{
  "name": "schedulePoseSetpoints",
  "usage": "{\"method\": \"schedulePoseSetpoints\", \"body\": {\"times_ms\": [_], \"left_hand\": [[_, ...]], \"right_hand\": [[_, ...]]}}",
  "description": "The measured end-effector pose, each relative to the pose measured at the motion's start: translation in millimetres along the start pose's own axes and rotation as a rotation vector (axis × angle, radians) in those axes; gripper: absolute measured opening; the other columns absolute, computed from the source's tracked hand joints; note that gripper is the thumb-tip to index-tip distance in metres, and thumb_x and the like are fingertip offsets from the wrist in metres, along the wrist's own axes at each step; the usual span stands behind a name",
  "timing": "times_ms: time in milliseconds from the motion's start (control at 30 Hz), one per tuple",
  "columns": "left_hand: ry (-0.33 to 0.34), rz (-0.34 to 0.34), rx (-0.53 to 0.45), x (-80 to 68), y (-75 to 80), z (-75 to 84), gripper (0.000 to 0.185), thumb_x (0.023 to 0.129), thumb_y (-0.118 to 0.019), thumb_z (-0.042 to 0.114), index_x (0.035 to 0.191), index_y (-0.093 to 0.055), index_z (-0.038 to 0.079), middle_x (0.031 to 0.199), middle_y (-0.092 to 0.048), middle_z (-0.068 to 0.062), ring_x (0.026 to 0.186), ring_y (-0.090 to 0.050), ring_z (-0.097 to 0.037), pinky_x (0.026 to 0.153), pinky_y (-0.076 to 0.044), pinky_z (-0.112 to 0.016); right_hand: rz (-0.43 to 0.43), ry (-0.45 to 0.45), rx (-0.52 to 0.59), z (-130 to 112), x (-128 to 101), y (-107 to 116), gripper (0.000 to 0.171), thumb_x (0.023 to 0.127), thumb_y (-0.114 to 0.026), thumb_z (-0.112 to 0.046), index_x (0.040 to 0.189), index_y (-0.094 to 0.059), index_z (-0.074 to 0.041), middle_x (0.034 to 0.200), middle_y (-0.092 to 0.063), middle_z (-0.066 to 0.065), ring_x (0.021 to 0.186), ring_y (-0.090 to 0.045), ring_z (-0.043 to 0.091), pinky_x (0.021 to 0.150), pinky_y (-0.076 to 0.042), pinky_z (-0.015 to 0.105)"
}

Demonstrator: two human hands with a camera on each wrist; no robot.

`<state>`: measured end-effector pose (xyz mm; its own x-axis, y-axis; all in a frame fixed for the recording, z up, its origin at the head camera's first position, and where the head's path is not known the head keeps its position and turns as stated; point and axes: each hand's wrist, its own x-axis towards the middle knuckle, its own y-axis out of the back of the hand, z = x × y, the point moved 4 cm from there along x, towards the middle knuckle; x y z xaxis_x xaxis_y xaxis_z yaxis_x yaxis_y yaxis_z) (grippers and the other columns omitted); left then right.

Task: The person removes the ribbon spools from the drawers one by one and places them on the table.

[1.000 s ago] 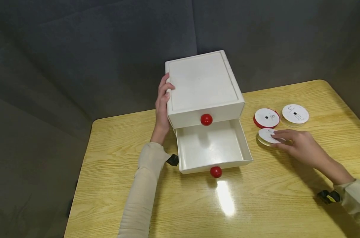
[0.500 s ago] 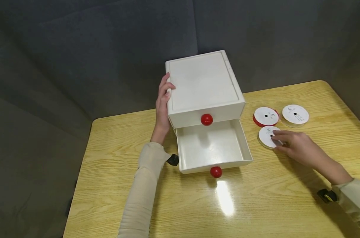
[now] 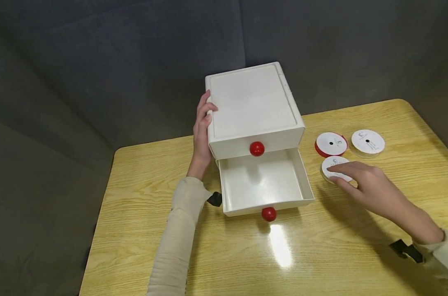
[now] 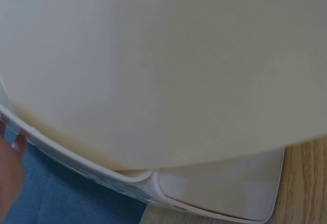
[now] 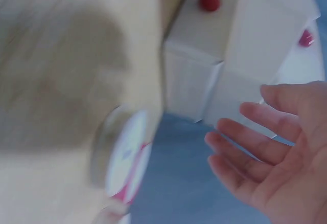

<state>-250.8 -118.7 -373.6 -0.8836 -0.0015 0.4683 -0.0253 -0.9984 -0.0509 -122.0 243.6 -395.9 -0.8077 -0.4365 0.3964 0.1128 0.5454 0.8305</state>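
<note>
Right of centre, the right hand (image 3: 375, 187) hovers over the nearest ribbon spool (image 3: 333, 168), fingers spread, gripping nothing; left hand (image 3: 202, 129) braces the drawer box (image 3: 253, 109), fingers curled. A shallow pinch could drop the spool short of the open drawer (image 3: 262, 181)

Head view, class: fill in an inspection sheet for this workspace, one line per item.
Surface: wooden table, glare patch near the front.
Job's things: white drawer box, lower drawer pulled out, nothing in it; three ribbon spools: near spool, red spool, far spool.
Clutter: nothing seen.
Grips: left hand holds the box's side; right hand, fingers straight, over the near spool.
Cables: nothing seen.
Surroundings: grey fabric backdrop.
</note>
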Motion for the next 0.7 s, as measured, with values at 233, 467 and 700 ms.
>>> {"method": "schedulePoseSetpoints", "body": {"times_ms": [233, 467, 700], "left_hand": [[0.002, -0.001, -0.004, 0.1, 1.1, -1.2, 0.026, 0.094, -0.034, 0.029, 0.106, -0.058, 0.029, 0.166, -0.031, -0.006, 0.150, -0.027, -0.016, 0.120, -0.020, -0.038], [0.002, 0.001, -0.013, 0.0, 0.5, 0.2, 0.026, 0.094, -0.034, 0.029, 0.106, -0.058, 0.030, 0.165, -0.032, -0.006, 0.150, -0.027, -0.016, 0.120, -0.020, -0.037], [0.003, -0.003, -0.011, -0.2, 0.6, 2.1, 0.029, 0.094, -0.035, 0.029, 0.108, -0.058, 0.022, 0.165, -0.032, -0.006, 0.150, -0.027, -0.017, 0.120, -0.020, -0.038]], "right_hand": [[0.219, 0.177, 0.083, -50.7, 7.6, 15.8, 0.042, 0.106, -0.055, -0.041, 0.103, -0.078, -0.006, 0.094, -0.077, 0.005, 0.078, -0.067, 0.007, 0.063, -0.050, 0.017], [0.300, 0.330, 0.195, -95.3, 9.1, 12.0, 0.043, 0.108, -0.053, -0.038, 0.093, -0.077, -0.007, 0.078, -0.072, -0.004, 0.061, -0.055, -0.001, 0.054, -0.045, 0.015], [0.171, 0.408, 0.370, -122.4, 4.6, -16.7, 0.032, 0.109, -0.052, -0.029, 0.101, -0.074, -0.006, 0.085, -0.073, -0.004, 0.069, -0.062, 0.001, 0.063, -0.051, 0.015]]}}
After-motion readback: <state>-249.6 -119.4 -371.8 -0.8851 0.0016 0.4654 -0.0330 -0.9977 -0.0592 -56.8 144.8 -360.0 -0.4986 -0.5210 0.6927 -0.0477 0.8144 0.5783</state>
